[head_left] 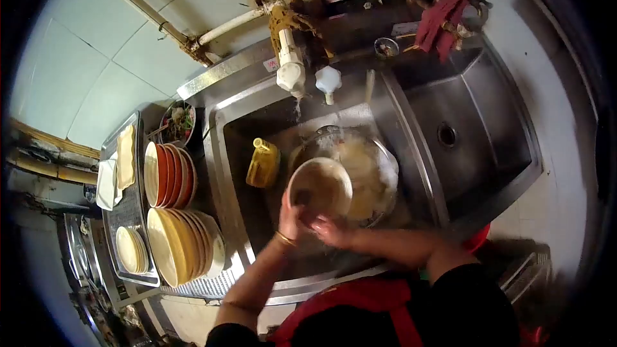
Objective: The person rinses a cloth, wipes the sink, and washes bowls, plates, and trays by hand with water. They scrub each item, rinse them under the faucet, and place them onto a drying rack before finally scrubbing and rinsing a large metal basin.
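Observation:
A pale round bowl [331, 180] is tilted over the sink, its inside facing up toward me. My left hand [292, 220], with a bracelet at the wrist, grips the bowl's lower left rim. At its near edge my right hand [331, 230] is closed against the bowl, slightly blurred; some of its fingertips are hard to make out. Under and beyond the bowl stands a large round basin [393, 166] of cloudy, foamy water with pale shapes in it. A yellow bottle [262, 166] stands in the sink left of the bowl. Water runs from the white tap [290, 78].
Stacks of cream plates [173, 244] and red-brown bowls [168, 173] stand on the left drainboard, beside a tray [132, 212] of smaller dishes. Behind them sits a bowl of food scraps [178, 122]. To the right lies a second sink [482, 135]; a red cloth [443, 19] hangs above it.

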Tool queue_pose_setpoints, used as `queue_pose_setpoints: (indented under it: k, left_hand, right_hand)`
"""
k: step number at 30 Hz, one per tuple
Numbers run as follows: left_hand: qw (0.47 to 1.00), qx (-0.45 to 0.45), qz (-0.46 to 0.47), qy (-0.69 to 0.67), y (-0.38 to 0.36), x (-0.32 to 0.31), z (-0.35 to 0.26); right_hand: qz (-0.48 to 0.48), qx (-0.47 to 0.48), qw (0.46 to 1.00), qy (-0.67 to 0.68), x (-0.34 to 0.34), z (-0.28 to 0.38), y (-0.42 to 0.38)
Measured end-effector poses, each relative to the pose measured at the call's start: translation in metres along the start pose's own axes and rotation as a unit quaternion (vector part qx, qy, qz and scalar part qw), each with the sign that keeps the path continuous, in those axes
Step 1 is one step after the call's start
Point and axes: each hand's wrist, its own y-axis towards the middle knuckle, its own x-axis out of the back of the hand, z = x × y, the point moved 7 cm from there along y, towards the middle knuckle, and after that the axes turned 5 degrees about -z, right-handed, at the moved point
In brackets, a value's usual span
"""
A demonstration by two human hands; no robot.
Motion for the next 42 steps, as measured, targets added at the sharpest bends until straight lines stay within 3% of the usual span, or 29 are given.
queue_pose_setpoints:
  k: [1,2,3,5,7,8,9,10,12,13,14,15,17,19,20,22,23,24,25,27,29,31,33,35,37,39,40,41,42]
  left_hand:
    - [0.998,0.031,0.051,-0.001,0.007,0.009,-0.006]
    - [0.990,0.128,0.057,-0.018,0.006,0.021,-0.010]
    - [0.980,0.134,0.130,0.066,0.003,0.014,-0.026]
    - [0.987,0.111,0.111,-0.035,0.001,0.008,-0.025]
    - [0.998,-0.033,0.028,-0.054,-0.012,-0.039,-0.062]
    - [0.994,-0.110,0.000,-0.018,-0.007,-0.035,-0.048]
    - [0.984,-0.167,-0.051,0.047,-0.016,-0.045,-0.049]
    - [0.985,-0.148,-0.070,0.050,-0.017,-0.038,-0.030]
    - [0.996,-0.048,-0.060,0.046,-0.015,-0.032,-0.016]
    - [0.998,0.031,-0.030,0.038,-0.015,-0.030,-0.024]
    - [0.994,0.084,0.050,-0.048,-0.004,-0.011,-0.011]
    - [0.986,0.115,0.114,0.038,0.005,0.011,-0.013]
    - [0.983,0.124,0.128,0.049,-0.012,-0.018,-0.042]
    - [0.995,-0.012,0.059,-0.079,-0.007,-0.033,-0.046]
    - [0.991,-0.100,-0.023,0.081,0.012,-0.005,-0.010]
    - [0.981,-0.100,-0.113,0.119,-0.015,-0.035,-0.017]
    - [0.991,-0.084,-0.106,0.016,-0.019,-0.026,-0.004]
    - [0.997,-0.067,-0.031,0.031,-0.010,-0.012,0.004]
    - [0.997,-0.051,0.047,0.045,0.002,0.003,0.002]
    - [0.976,0.129,0.151,0.089,-0.007,0.006,-0.043]
    - [0.954,0.101,0.237,0.150,-0.022,-0.014,-0.088]
    - [0.995,-0.046,0.082,-0.031,-0.020,-0.010,-0.089]
    - [0.971,-0.172,-0.076,0.149,-0.033,-0.013,-0.084]
    - [0.968,-0.189,-0.072,0.148,-0.038,-0.011,-0.086]
    - [0.972,-0.180,-0.034,0.150,-0.036,0.010,-0.109]
    - [0.938,-0.300,-0.023,0.175,-0.057,0.020,-0.155]
    - [0.922,-0.310,-0.066,0.222,-0.065,0.023,-0.178]
    - [0.914,-0.328,-0.102,0.218,-0.066,0.039,-0.198]
    - [0.949,-0.263,-0.144,0.099,-0.069,0.065,-0.205]
  right_hand:
    - [0.072,0.106,0.987,-0.102,-0.009,-0.013,-0.011]
    - [0.016,0.207,0.971,-0.119,-0.014,-0.033,-0.026]
    - [-0.008,0.248,0.953,-0.175,0.007,-0.037,-0.022]
    - [-0.013,0.250,0.953,-0.170,0.016,-0.027,-0.015]
    - [-0.036,0.148,0.984,-0.094,-0.006,-0.025,-0.012]
    - [-0.046,0.095,0.993,-0.056,-0.016,-0.023,-0.008]
    - [-0.074,-0.023,0.997,0.015,-0.002,-0.012,0.008]
    - [-0.061,-0.119,0.979,0.151,-0.010,-0.014,0.005]
    - [-0.026,-0.075,0.988,0.129,-0.019,-0.012,-0.005]
    - [-0.004,0.065,0.997,-0.031,-0.011,-0.009,-0.011]
    - [-0.002,0.146,0.985,-0.089,0.003,-0.015,-0.021]
    - [-0.002,0.157,0.982,-0.103,0.013,-0.025,-0.024]
    - [0.004,0.187,0.975,-0.119,0.018,-0.034,-0.026]
    - [-0.034,0.151,0.984,-0.086,0.017,-0.018,-0.011]
    - [-0.054,0.137,0.986,-0.073,0.018,-0.010,0.002]
    - [-0.138,-0.072,0.983,0.096,0.024,-0.002,0.023]
    - [-0.167,-0.178,0.953,0.178,0.019,-0.002,0.020]
    - [-0.072,-0.054,0.996,0.026,-0.009,-0.005,0.003]
    - [-0.044,0.046,0.995,-0.074,0.003,0.003,0.000]
    - [-0.030,0.176,0.974,-0.138,0.022,-0.006,-0.011]
    - [-0.055,0.174,0.973,-0.139,0.030,-0.006,-0.003]
    - [-0.081,0.124,0.983,-0.107,0.035,0.020,0.020]
    - [-0.132,0.021,0.990,-0.033,0.020,0.027,0.036]
    - [-0.076,-0.126,0.964,0.221,-0.007,0.017,0.037]
    - [-0.132,0.120,0.982,-0.066,0.030,0.050,0.056]
    - [-0.093,0.084,0.979,-0.162,0.039,0.011,0.059]
    - [-0.119,0.019,0.984,-0.129,0.051,-0.016,0.063]
    - [-0.167,0.041,0.974,-0.145,0.076,-0.015,0.070]
    - [-0.160,0.016,0.978,-0.134,0.087,-0.030,0.071]
